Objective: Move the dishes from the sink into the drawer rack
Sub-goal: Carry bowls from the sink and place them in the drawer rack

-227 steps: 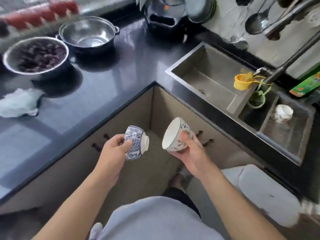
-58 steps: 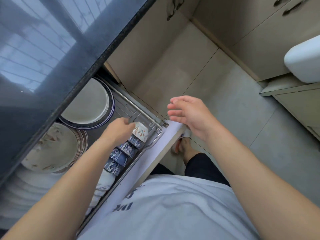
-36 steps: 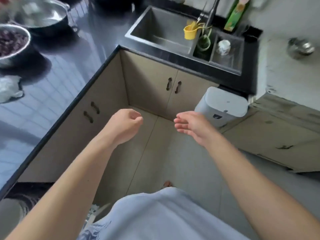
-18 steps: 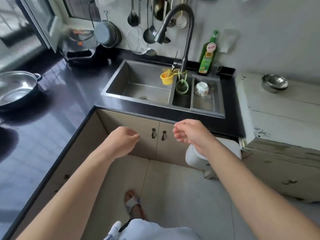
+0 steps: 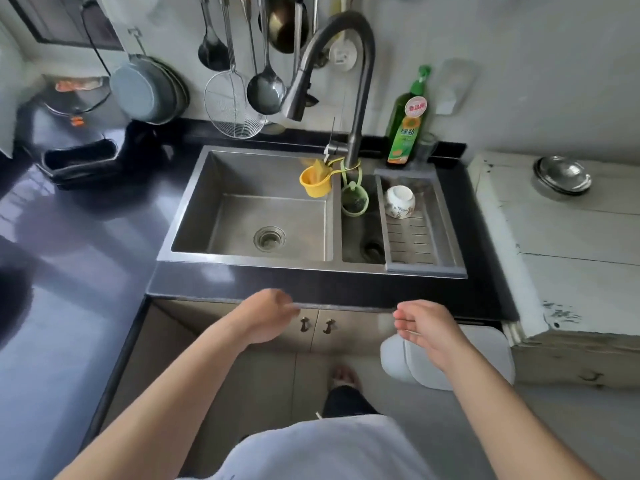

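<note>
Bowl (image 5: 400, 201), white with a small printed pattern, sits upside down at the far end of the slotted drain tray (image 5: 412, 242), which rests across the right side of the sink (image 5: 242, 216). The big left basin holds no dishes, only its round drain. A yellow cup (image 5: 314, 181) and a green strainer (image 5: 354, 200) hang from the base of the dark curved tap (image 5: 346, 64), at the divider between the two basins. A green bottle of dish soap (image 5: 407, 123) stands on the dark counter (image 5: 69, 271) behind the tray.

Both hands hang in the air in front of the counter edge, above the cupboard doors (image 5: 311, 330), well short of the bowl and touching nothing. The left hand (image 5: 265, 320) holds nothing; its fingers look loosely curled under, though the blur makes that hard to judge. The right hand (image 5: 427, 332) is also empty, fingers relaxed and nearly straight, pointing to the left.

Ladles and a wire skimmer (image 5: 233, 105) hang on the wall behind the sink. A metal bowl (image 5: 562, 174) sits upside down on the worn white cabinet (image 5: 571, 254) to the right, and a white bin (image 5: 450, 358) stands on the floor below the right hand.
</note>
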Motion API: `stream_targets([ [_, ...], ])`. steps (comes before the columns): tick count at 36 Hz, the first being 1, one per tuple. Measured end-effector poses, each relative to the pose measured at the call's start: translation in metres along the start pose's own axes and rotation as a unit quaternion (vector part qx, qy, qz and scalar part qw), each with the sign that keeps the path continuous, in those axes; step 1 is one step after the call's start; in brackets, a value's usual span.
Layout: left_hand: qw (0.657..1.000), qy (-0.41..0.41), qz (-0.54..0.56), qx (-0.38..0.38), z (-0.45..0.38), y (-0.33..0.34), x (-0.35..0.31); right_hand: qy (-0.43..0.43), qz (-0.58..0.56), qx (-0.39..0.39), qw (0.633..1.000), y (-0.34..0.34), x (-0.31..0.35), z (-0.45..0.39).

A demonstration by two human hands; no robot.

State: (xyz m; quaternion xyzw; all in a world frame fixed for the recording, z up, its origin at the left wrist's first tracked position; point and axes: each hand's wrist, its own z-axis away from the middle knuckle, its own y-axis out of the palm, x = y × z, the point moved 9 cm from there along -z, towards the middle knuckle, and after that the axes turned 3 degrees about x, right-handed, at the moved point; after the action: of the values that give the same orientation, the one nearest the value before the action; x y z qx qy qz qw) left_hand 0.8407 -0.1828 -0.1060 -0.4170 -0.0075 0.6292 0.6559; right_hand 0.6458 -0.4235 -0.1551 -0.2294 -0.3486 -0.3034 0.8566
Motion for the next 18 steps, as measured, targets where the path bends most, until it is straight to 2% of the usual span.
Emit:
stream_targets([
  [2,0.996,-0.009,-0.054,0.07,-0.021,0.012,-0.01,0.002,-0.001,-0.005,1.0,0.007,0.01,-0.027],
  [4,0.991,-0.017,-0.092,0.096,-0.041,0.019,-0.019,-0.007,0.001,-0.003,1.0,0.013,0.023,-0.053],
  [8,0.995,-0.044,-0.077,0.052,-0.092,0.008,-0.028,-0.02,0.036,-0.006,0.999,0.015,0.06,-0.12],
  [13,0.982,-0.11,-0.145,0.04,-0.143,0.008,-0.016,-0.041,0.14,-0.045,0.988,-0.004,0.105,-0.205],
  [16,0.977,-0.127,-0.165,0.035,-0.155,0.004,-0.013,-0.066,0.244,-0.07,0.965,-0.011,0.128,-0.244],
  [18,0.977,-0.136,-0.151,0.057,-0.164,0.008,-0.013,-0.092,0.311,-0.068,0.944,-0.011,0.149,-0.274],
])
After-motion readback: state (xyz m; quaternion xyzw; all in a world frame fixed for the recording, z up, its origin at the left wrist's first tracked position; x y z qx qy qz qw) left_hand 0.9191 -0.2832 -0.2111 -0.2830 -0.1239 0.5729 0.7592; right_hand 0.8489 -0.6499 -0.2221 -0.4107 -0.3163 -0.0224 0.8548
